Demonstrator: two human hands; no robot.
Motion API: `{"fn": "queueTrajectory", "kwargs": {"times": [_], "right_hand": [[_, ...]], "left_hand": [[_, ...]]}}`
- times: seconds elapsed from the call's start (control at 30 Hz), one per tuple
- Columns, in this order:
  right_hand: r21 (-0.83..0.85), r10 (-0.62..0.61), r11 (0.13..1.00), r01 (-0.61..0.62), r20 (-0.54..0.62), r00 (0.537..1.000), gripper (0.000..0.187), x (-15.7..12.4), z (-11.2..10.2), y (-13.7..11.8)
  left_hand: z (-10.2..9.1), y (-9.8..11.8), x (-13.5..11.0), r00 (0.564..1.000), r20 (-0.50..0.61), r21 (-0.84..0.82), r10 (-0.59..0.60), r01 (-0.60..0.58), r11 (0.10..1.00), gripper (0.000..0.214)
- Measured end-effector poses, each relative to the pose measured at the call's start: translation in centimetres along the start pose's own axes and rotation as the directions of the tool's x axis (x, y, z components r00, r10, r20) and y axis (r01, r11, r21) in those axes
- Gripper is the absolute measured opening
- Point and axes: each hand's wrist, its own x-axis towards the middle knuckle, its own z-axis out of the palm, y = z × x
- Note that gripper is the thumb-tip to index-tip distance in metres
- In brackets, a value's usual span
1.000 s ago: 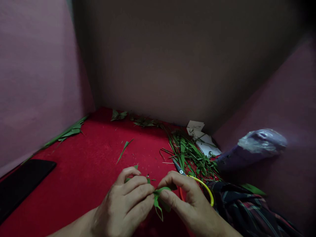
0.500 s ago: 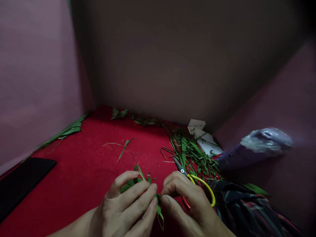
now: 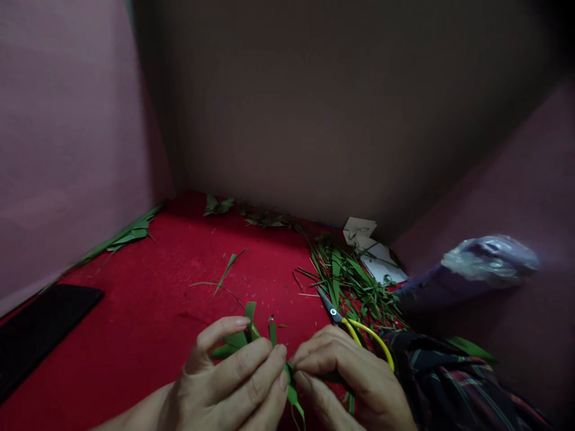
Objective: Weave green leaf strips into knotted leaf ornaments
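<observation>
Both hands meet low in the middle over a red cloth [image 3: 148,311]. My left hand [image 3: 229,383] is closed round folded green leaf strips [image 3: 245,332], whose ends stick up past the fingers. My right hand [image 3: 354,383] pinches the same leaf piece at its right side, fingers pressed together. A thin leaf end [image 3: 294,401] hangs down between the two hands. Scissors with yellow and red handles [image 3: 359,335] lie on the cloth just beyond my right hand, blades pointing away.
A heap of green leaf strips [image 3: 350,281] lies right of centre, with white paper [image 3: 372,251] behind it. More leaves [image 3: 121,236] lie along the left wall. A black flat object [image 3: 36,329] is at left. Plaid cloth [image 3: 449,383] and a purple plastic-wrapped thing [image 3: 471,269] are at right.
Both hands have dropped lower in view and stayed together. More of the leaf ends now stick up above my left fingers, and my right hand covers the scissor handles less.
</observation>
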Motion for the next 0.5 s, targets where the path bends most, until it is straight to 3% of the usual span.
{"fn": "queueTrajectory", "kwargs": {"times": [0.2, 0.27, 0.3, 0.33, 0.4, 0.5], "right_hand": [[-0.158, -0.220, 0.968, 0.193, -0.172, 0.960, 0.016, -0.4, 1.4, 1.2], [-0.256, -0.238, 0.946, 0.200, -0.126, 0.963, 0.028, -0.4, 1.3, 1.2], [-0.287, -0.239, 0.932, 0.221, -0.030, 0.971, 0.027, -0.3, 1.0, 1.0], [-0.334, -0.155, 0.924, 0.187, 0.120, 0.981, 0.022, -0.3, 0.8, 0.8], [-0.369, -0.180, 0.901, 0.231, 0.165, 0.970, 0.019, -0.4, 0.3, 0.5], [-0.420, -0.218, 0.875, 0.240, 0.101, 0.971, 0.016, -0.8, -0.1, 0.5]], "left_hand": [[0.2, 0.1, -0.6, 0.999, 0.035, 0.062, 0.034, -0.036, 0.997, 0.042], [0.4, 0.3, -1.0, 0.999, 0.033, 0.066, 0.026, -0.029, 0.997, 0.043], [0.4, 0.3, -1.2, 0.999, 0.030, 0.066, 0.020, -0.022, 0.998, 0.044], [0.5, 0.3, -1.3, 1.000, 0.024, 0.064, 0.016, -0.018, 0.998, 0.044], [0.4, 0.4, -1.3, 0.999, 0.033, 0.062, 0.014, -0.016, 0.998, 0.040], [0.1, 0.3, -1.0, 1.000, 0.023, 0.070, 0.020, -0.021, 0.997, 0.035]]}}
